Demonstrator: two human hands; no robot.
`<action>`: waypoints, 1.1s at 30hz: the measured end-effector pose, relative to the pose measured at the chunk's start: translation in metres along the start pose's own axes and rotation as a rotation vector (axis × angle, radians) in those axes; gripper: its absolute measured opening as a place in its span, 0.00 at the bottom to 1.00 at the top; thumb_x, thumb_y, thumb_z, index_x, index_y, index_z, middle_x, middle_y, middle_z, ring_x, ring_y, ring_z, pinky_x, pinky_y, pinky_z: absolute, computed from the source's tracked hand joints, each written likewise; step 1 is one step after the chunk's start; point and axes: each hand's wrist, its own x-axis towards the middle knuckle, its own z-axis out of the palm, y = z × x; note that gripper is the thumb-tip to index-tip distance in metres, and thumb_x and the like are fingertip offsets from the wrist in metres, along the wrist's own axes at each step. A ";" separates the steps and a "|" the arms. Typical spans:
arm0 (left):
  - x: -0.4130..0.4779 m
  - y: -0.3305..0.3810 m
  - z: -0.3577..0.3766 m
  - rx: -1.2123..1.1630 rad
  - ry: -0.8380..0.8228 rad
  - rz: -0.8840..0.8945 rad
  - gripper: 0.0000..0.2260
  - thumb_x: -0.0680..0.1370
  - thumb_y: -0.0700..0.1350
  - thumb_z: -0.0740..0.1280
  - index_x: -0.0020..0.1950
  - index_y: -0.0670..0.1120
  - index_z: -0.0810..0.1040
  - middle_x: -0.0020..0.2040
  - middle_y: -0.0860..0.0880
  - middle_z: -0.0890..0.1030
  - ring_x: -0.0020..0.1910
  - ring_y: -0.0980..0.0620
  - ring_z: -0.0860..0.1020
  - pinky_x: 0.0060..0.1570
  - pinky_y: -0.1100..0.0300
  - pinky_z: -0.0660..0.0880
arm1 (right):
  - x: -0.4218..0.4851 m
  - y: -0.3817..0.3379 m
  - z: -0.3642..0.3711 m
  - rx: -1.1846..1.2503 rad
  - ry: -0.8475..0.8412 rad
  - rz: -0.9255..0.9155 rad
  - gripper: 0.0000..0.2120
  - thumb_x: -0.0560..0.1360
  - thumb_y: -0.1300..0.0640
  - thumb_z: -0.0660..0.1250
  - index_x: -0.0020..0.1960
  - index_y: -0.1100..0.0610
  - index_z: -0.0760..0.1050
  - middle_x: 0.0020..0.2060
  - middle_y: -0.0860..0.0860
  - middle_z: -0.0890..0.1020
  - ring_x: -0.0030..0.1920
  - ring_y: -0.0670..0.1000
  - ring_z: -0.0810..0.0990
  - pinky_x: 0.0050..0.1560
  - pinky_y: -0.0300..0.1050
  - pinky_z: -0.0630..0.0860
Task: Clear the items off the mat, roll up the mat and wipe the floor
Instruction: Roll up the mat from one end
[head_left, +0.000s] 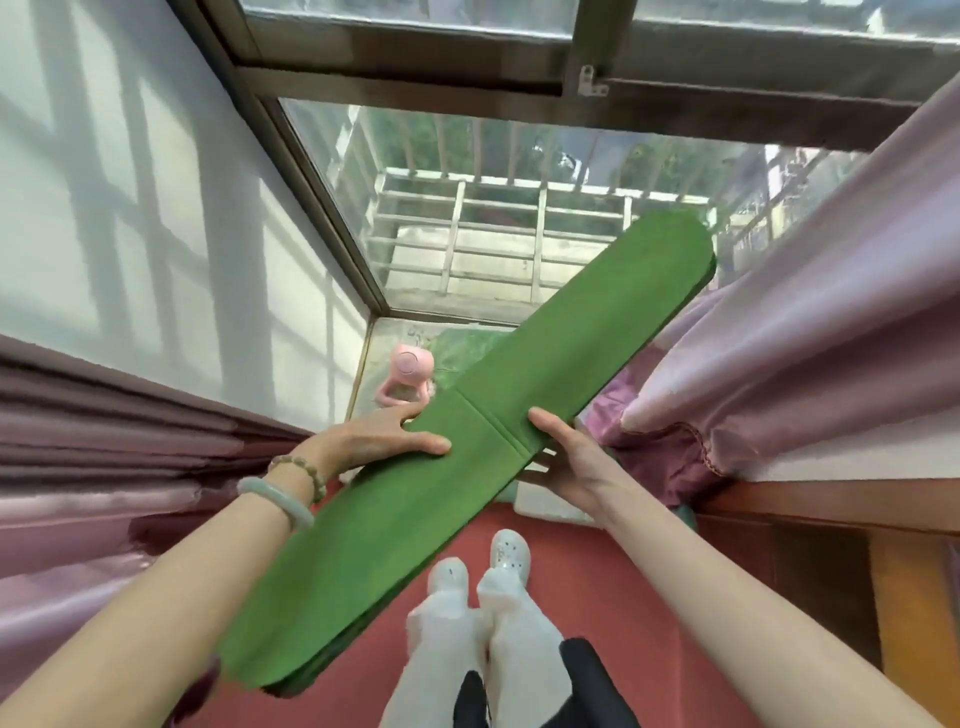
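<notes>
A: Fig. 1 — where is the folded green mat (571, 332)?
B: Held in the air, slanting from lower left to upper right, above the red floor (597, 582) by the window.
A: And the grip?
B: The left hand (363, 441) clasps one long edge, thumb on top; the right hand (566, 462) clasps the opposite edge, fingers beneath — both curled round the mat.

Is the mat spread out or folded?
Folded: the mat is a long, flat, layered bundle, stacked edges showing at both ends, gripped in the air by the left hand and right hand.
</notes>
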 end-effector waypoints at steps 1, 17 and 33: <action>0.022 -0.006 -0.003 0.008 0.002 -0.011 0.46 0.58 0.74 0.70 0.73 0.62 0.61 0.77 0.52 0.55 0.71 0.48 0.64 0.71 0.46 0.62 | 0.021 0.001 -0.006 0.000 0.016 0.011 0.29 0.63 0.55 0.76 0.61 0.54 0.69 0.48 0.53 0.79 0.44 0.53 0.80 0.41 0.54 0.81; 0.403 -0.150 0.083 -0.093 -0.046 0.021 0.46 0.64 0.53 0.78 0.76 0.50 0.57 0.64 0.58 0.66 0.61 0.61 0.66 0.59 0.68 0.62 | 0.370 0.120 -0.203 0.009 0.287 0.076 0.39 0.56 0.53 0.78 0.65 0.56 0.69 0.48 0.55 0.79 0.50 0.56 0.79 0.42 0.56 0.80; 0.541 -0.209 0.132 -0.056 0.046 0.076 0.39 0.69 0.59 0.72 0.75 0.53 0.59 0.73 0.48 0.64 0.71 0.54 0.62 0.65 0.62 0.58 | 0.496 0.167 -0.270 -0.034 0.439 0.123 0.35 0.64 0.46 0.76 0.67 0.52 0.68 0.55 0.54 0.80 0.50 0.54 0.80 0.41 0.52 0.79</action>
